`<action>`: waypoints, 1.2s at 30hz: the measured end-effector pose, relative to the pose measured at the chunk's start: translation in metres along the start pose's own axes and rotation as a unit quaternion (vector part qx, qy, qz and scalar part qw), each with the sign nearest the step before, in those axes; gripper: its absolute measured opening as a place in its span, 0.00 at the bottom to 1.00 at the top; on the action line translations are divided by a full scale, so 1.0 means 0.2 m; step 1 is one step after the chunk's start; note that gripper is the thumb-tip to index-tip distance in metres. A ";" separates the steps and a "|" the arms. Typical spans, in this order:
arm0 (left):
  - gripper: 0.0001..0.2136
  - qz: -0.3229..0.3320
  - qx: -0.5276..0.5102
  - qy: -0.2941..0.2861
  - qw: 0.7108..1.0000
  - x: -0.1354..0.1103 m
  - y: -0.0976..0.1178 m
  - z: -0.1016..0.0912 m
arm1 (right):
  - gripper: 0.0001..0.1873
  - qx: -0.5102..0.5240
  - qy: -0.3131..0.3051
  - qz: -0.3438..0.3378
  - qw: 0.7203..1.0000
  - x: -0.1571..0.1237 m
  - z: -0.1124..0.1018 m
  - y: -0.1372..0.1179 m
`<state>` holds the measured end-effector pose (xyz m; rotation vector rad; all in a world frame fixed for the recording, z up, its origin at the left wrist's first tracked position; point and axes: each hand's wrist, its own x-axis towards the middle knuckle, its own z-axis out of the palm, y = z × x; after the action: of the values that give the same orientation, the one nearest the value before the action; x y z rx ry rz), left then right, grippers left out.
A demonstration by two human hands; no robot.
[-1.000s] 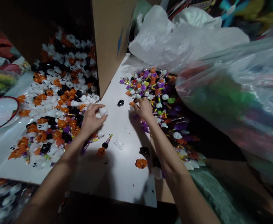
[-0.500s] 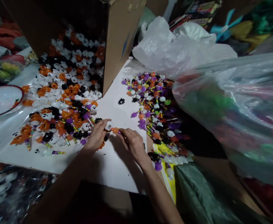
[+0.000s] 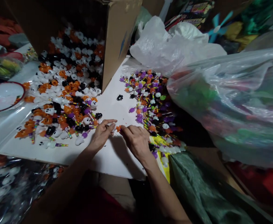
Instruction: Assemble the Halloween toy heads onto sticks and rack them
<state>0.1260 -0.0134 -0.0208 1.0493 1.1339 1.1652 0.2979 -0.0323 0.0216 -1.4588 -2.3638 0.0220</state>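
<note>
My left hand (image 3: 101, 134) is closed in a pinch at the middle of the white board, on a small white plastic piece mostly hidden by the fingers. Facing it, my right hand (image 3: 136, 140) pinches a small stick with an orange top (image 3: 118, 128); its fingers cover the rest. The two parts meet or nearly meet between my fingertips. Left of my hands lie ghost and pumpkin heads (image 3: 49, 111) in white, orange and black, some with striped tubes attached. A single black head (image 3: 120, 97) lies beyond my hands.
An open cardboard box (image 3: 117, 40) spills more heads onto the board (image 3: 124, 165). To the right is a pile of striped tubes with coloured tops (image 3: 150, 93), beside a big clear plastic bag (image 3: 232, 102). A red-rimmed white bowl (image 3: 4, 97) stands far left.
Both hands have drawn closer together, and the white piece is now more covered by my left fingers. The whole view has shifted slightly.
</note>
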 end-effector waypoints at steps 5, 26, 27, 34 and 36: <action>0.15 0.294 0.251 0.005 0.922 -0.13 0.00 -0.01 | 0.26 0.367 -0.091 0.070 0.923 -0.03 0.07 -0.02; 0.16 -0.051 0.705 0.023 0.707 1.20 0.19 -0.23 | 0.18 -0.199 -0.196 0.082 0.957 0.50 0.40 0.76; 0.15 -0.052 0.703 0.025 0.709 1.23 0.17 -0.23 | 0.17 -0.198 -0.197 0.079 0.957 0.50 0.40 0.76; 0.20 0.082 0.594 0.084 0.796 0.88 0.20 -0.25 | 0.11 0.033 -0.112 0.070 0.991 0.38 0.18 0.54; 0.20 0.101 0.428 0.079 0.895 0.69 0.17 -0.20 | 0.12 0.129 -0.058 0.045 0.989 0.30 0.12 0.38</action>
<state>0.0883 0.1278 -0.0066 1.7948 1.7725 0.9080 0.3314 0.0599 0.0016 -1.4690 -2.2793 0.4322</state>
